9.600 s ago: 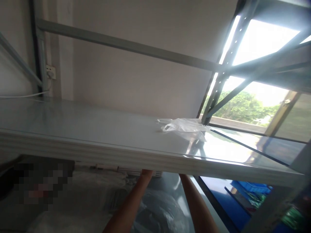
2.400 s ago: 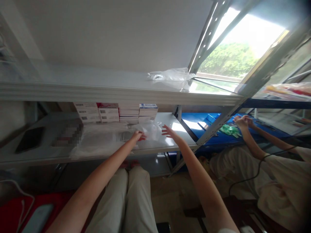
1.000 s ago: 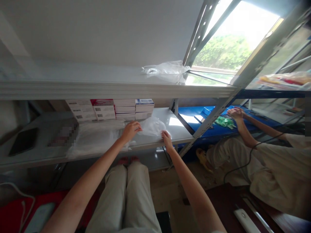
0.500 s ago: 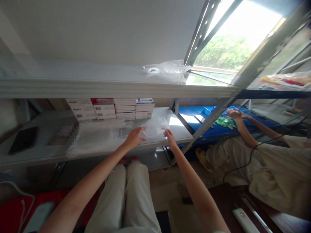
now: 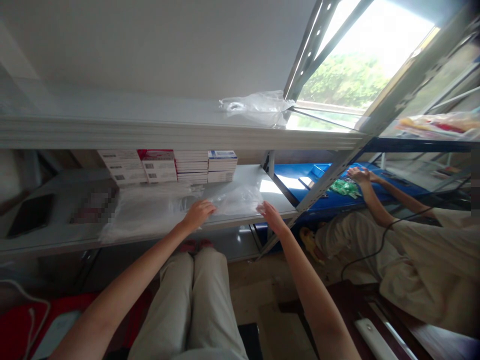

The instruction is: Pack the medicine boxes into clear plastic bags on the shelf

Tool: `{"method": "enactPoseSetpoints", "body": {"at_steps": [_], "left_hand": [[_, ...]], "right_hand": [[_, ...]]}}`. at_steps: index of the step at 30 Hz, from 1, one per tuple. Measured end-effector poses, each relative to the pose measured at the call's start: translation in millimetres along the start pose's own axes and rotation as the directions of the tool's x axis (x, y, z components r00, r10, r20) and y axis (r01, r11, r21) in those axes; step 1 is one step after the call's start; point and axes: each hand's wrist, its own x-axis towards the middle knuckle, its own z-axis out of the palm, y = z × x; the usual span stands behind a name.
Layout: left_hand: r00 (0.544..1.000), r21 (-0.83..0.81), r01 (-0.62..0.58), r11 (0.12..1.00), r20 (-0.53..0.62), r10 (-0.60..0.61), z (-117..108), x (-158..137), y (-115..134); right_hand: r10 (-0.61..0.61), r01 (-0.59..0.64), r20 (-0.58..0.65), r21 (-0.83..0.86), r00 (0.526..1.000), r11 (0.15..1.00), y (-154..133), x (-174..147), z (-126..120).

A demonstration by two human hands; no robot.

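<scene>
A clear plastic bag [image 5: 238, 200] stretches between my two hands above the lower shelf. My left hand [image 5: 199, 212] grips its left end, fingers pinched together. At the opposite end, my right hand [image 5: 270, 215] is closed on the bag's edge. To the left, a pile of clear plastic bags [image 5: 146, 210] lies flat on the shelf, close to my left hand. Stacked small boxes [image 5: 191, 167], white with some red and blue, stand behind that pile.
The grey shelf board [image 5: 247, 175] runs under an upper shelf [image 5: 180, 134]. Another plastic bag [image 5: 255, 106] lies up there. A dark phone [image 5: 32, 215] rests far left. Right of the metal post [image 5: 322, 185], a co-worker's hands [image 5: 360, 175] are over green items [image 5: 345, 187] on a blue surface.
My left hand has closed on the bag's left end after being open beside it. My right hand has shifted slightly right, and the bag is drawn out wider.
</scene>
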Motion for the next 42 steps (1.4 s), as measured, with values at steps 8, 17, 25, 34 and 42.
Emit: {"method": "enactPoseSetpoints", "body": {"at_steps": [8,17,25,34,42], "left_hand": [[0.999,-0.048,-0.046,0.998,0.024,0.047,5,-1,5],[0.994,-0.107,-0.02,0.994,-0.111,0.008,-3,9,9],[0.944,-0.088,-0.289,0.953,0.142,0.299,0,3,22],[0.865,-0.197,-0.39,0.9,0.258,0.431,17,-4,28],[0.994,-0.313,-0.002,0.95,0.107,0.037,34,7,18]], "right_hand": [[0.03,-0.052,0.134,0.164,0.991,0.985,-19,-7,-4],[-0.01,0.02,-0.211,0.045,0.978,0.999,-13,14,-50],[0.025,-0.025,-0.002,-0.312,1.0,0.95,-23,7,-100],[0.189,-0.183,0.042,-0.132,0.981,0.974,-24,3,-101],[0.088,-0.092,-0.033,-0.171,0.996,0.981,-16,16,-92]]}}
